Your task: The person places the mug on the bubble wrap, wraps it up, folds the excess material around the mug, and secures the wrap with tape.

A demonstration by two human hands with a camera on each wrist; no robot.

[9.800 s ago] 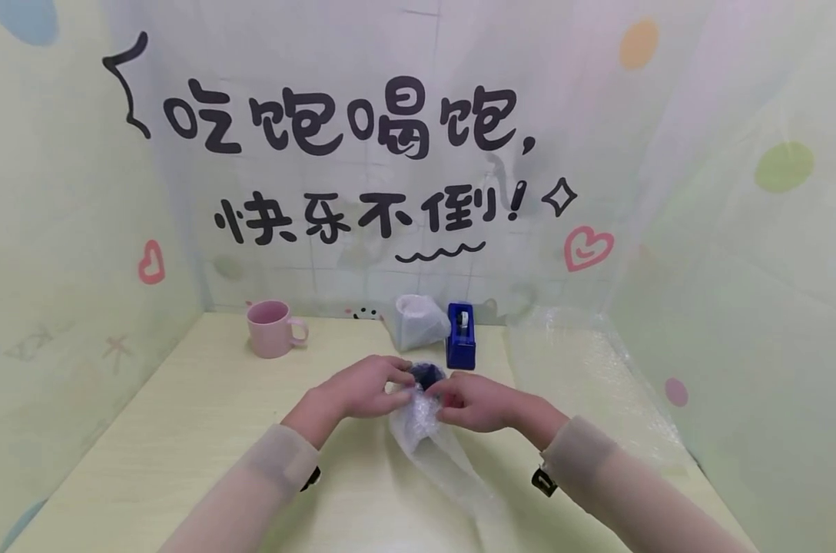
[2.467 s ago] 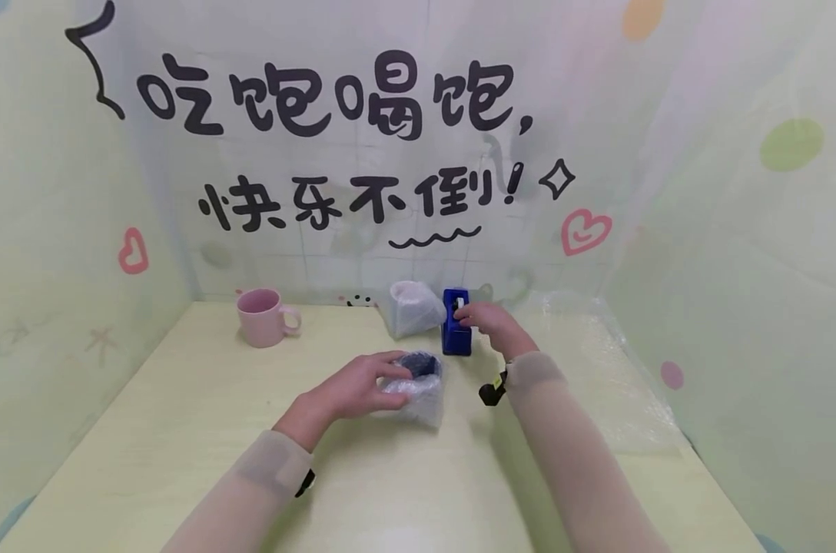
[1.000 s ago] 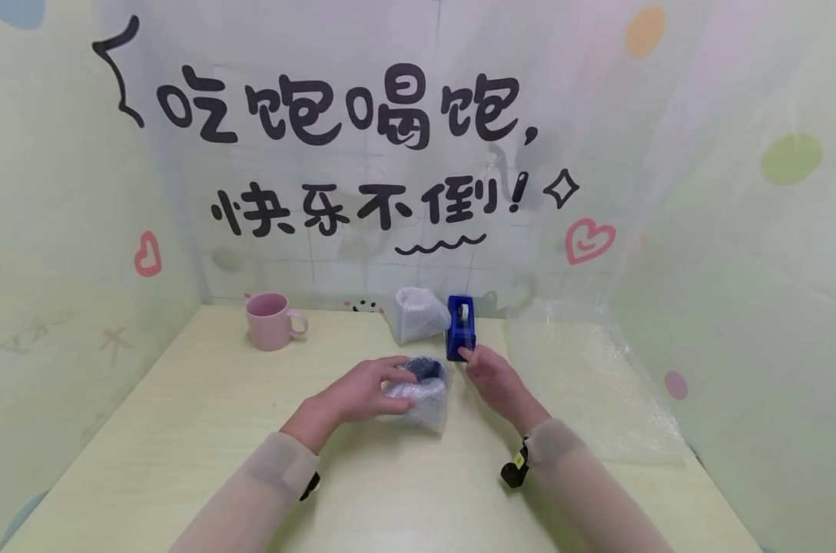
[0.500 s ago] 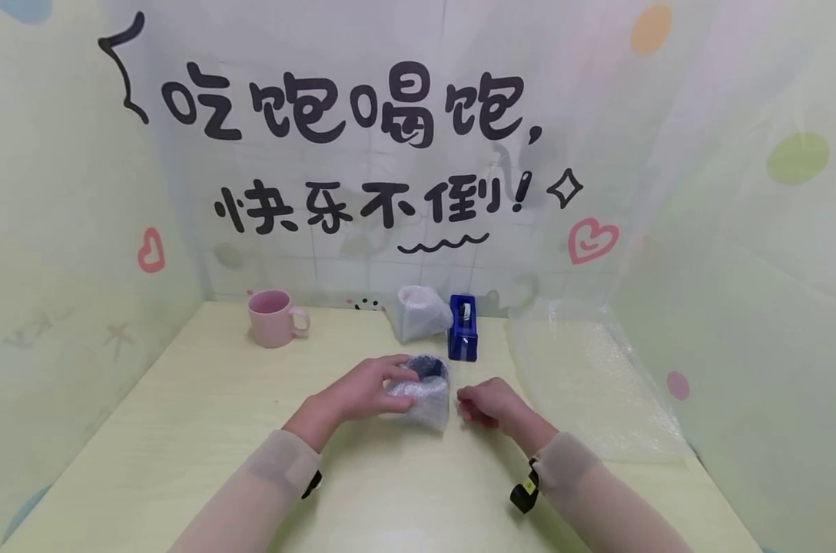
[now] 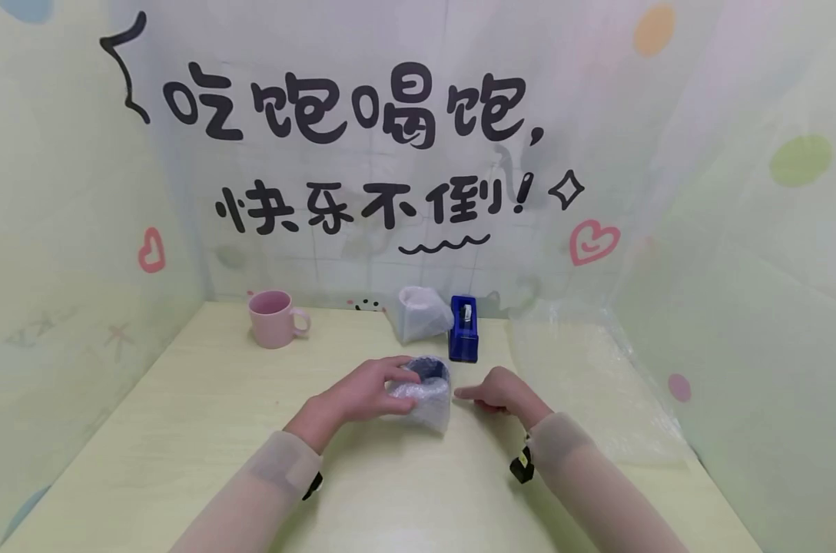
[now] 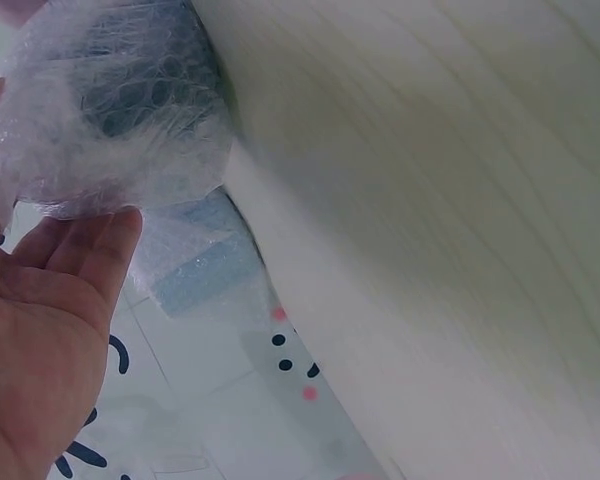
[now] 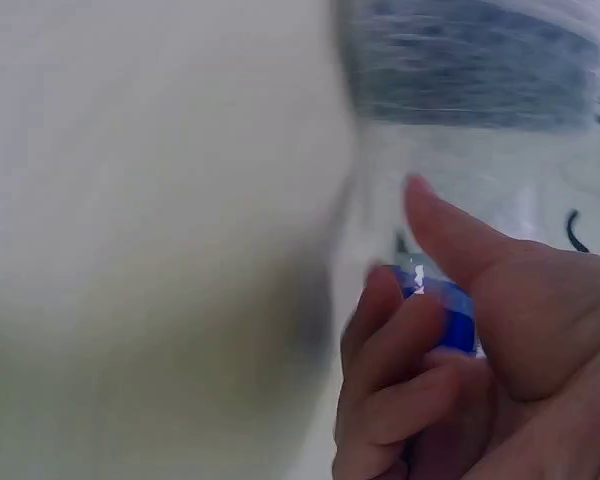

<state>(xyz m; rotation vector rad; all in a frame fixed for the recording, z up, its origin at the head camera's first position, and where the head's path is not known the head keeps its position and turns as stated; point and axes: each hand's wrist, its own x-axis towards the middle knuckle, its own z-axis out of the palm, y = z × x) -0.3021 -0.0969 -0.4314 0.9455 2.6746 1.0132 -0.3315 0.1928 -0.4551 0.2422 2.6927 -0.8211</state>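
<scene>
A dark blue cup wrapped in bubble wrap (image 5: 428,407) stands in mid-table, its open mouth facing up. From the left, my left hand (image 5: 363,390) grips it, thumb on the near side and fingers on the far side. In the left wrist view, fingers of the left hand (image 6: 55,320) touch the wrap. Just right of the cup is my right hand (image 5: 501,395), thumb stretched toward it. In the right wrist view, the right hand (image 7: 480,350) has loosely curled fingers apart from the thumb; any clear tape there is too blurred to tell.
Behind the cup, a blue tape dispenser (image 5: 463,338) stands beside another bubble-wrapped bundle (image 5: 421,319). A pink mug (image 5: 270,319) sits at the back left. Flat bubble wrap (image 5: 591,384) covers the right of the table, and a printed curtain encloses the back and sides.
The loose tail of wrap now lies round the cup. My right hand went to the tape dispenser, then came back toward the cup, its thumb now extended. The left hand stays on the cup.
</scene>
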